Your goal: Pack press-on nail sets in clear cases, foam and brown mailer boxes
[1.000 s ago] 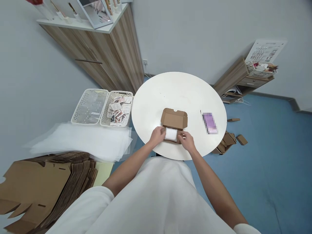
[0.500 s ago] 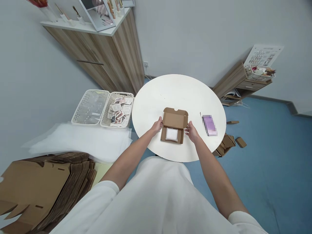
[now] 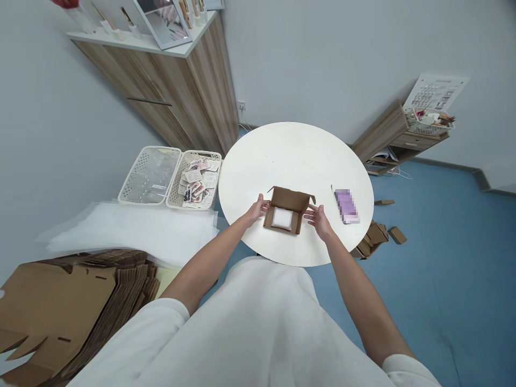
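A small brown cardboard box [image 3: 297,223] sits on the round white table [image 3: 290,145], its lid raised and tilted partly forward. Inside the box lies a white wrapped packet [image 3: 282,219]. At the box's left side is my left hand [image 3: 255,208], fingers apart, fingertips at the rear left corner near the lid. My right hand [image 3: 320,220] is on the other side, fingers spread beside the right wall and the lid's flap. Neither hand is closed around anything.
A purple blurred item [image 3: 346,206] lies right on the table. Left are a basket of cards [image 3: 197,180], a basket of clear plastic [image 3: 151,174], white sheets [image 3: 133,228] and stacked flat cardboard [image 3: 60,301]. Boxes [image 3: 374,236] lie on the floor at right.
The lid has tipped forward from its wide-open position, and its side flaps now stick out. The box has turned slightly. Both hands remain beside it, with the right fingers more spread.
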